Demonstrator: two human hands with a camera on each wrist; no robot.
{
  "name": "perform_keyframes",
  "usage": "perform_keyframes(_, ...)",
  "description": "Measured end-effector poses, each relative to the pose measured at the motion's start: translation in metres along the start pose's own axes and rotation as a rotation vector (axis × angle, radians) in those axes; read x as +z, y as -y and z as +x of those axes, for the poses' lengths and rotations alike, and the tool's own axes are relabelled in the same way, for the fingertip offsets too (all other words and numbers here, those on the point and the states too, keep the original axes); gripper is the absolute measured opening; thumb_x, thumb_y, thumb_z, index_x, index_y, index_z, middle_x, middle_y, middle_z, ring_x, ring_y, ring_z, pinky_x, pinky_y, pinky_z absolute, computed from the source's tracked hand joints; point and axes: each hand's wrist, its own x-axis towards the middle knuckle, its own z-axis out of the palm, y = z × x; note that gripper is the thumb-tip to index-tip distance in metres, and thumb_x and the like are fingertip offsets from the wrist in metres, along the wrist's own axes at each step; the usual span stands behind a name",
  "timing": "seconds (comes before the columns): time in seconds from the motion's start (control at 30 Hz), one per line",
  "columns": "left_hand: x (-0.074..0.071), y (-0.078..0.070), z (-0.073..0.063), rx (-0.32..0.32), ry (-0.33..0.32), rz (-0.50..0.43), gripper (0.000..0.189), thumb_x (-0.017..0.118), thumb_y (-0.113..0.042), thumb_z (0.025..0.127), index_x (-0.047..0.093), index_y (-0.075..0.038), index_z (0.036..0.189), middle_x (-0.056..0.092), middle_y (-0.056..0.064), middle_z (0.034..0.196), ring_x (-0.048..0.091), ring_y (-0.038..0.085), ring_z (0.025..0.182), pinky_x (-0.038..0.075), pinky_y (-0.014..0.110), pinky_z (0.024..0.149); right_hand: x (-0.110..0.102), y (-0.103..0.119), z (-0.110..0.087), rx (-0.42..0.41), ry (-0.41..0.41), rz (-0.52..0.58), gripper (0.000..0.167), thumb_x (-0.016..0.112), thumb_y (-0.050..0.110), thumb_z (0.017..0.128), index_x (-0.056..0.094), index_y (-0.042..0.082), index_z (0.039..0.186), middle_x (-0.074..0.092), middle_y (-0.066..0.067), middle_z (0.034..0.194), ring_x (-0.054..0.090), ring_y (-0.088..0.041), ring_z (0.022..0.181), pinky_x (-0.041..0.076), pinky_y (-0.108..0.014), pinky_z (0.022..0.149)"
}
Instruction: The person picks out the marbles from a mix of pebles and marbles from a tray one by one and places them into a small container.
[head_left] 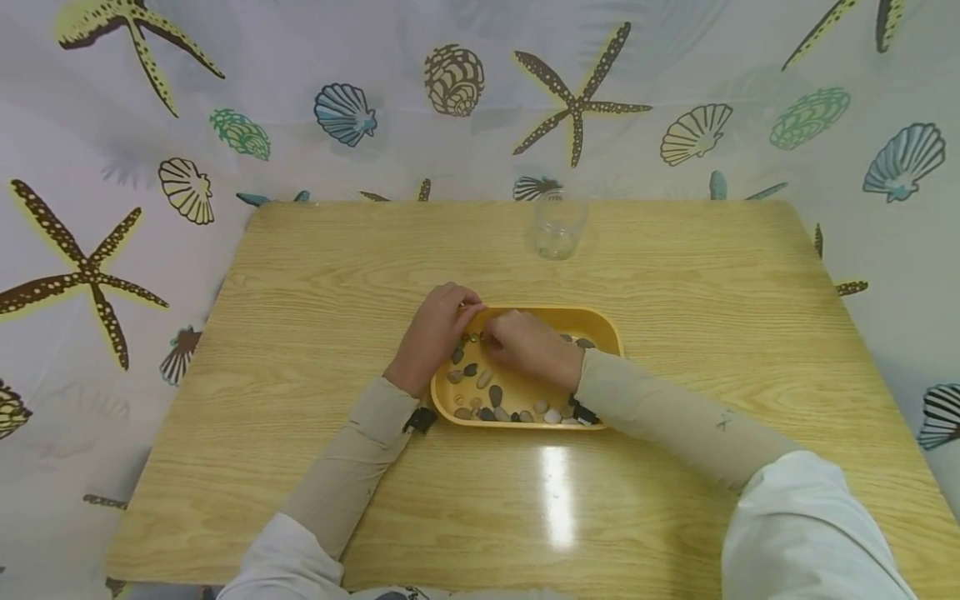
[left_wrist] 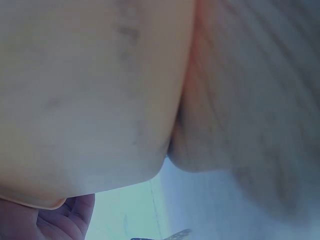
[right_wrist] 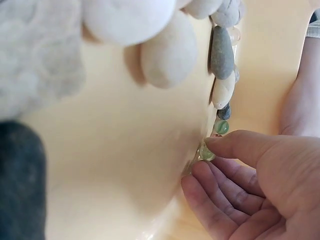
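Note:
A yellow tray with pebbles and a few glass marbles in it sits on the table. My left hand grips its far left corner; in the left wrist view, fingers curl at the tray's rim. Inside the tray, my right hand works near the far left wall. Up close, the right hand pinches a greenish glass marble between thumb and fingertips. Another green marble lies just beyond it, in line with a dark grey pebble and other stones along the wall.
Behind the tray, toward the table's far edge, stands a clear glass cup. The wooden table meets a curtain printed with starfish and shells. Pale pebbles lie close to the right wrist camera.

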Motion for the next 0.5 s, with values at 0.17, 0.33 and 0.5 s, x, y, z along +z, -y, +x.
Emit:
perform_keyframes(0.17, 0.0001, -0.0002, -0.0003, -0.008, 0.006, -0.003, 0.018, 0.053, -0.028, 0.095, 0.063, -0.014, 0.1, 0.056, -0.004, 0.094, 0.05, 0.011, 0.087, 0.045, 0.028, 0.076, 0.0009, -0.0001, -0.0001, -0.006, -0.008, 0.015, 0.014, 0.056, 0.004, 0.086, 0.067, 0.008, 0.078, 0.057, 0.005, 0.068, 0.048, -0.009, 0.056, 0.04, -0.022, 0.054)
perform_keyframes(0.33, 0.0002, -0.0005, 0.0, -0.008, 0.004, -0.004, 0.018, 0.053, -0.028, 0.095, 0.063, -0.014, 0.1, 0.056, -0.004, 0.095, 0.05, 0.011, 0.087, 0.045, 0.028, 0.076, 0.0011, -0.0001, -0.0003, -0.013, -0.018, 0.02, 0.016, 0.056, 0.004, 0.086, 0.064, 0.01, 0.073, 0.055, 0.004, 0.065, 0.046, -0.009, 0.053, 0.039, -0.021, 0.052)
perform_keyframes(0.5, -0.0003, -0.0011, -0.0003, 0.0, -0.002, -0.007, 0.018, 0.053, -0.028, 0.095, 0.063, -0.014, 0.1, 0.057, -0.004, 0.094, 0.05, 0.011, 0.086, 0.045, 0.028, 0.076, -0.0031, 0.0008, -0.0007, 0.002, -0.019, 0.037, 0.012, 0.057, 0.007, 0.086, 0.066, 0.01, 0.078, 0.057, 0.005, 0.069, 0.05, -0.008, 0.057, 0.042, -0.021, 0.056)
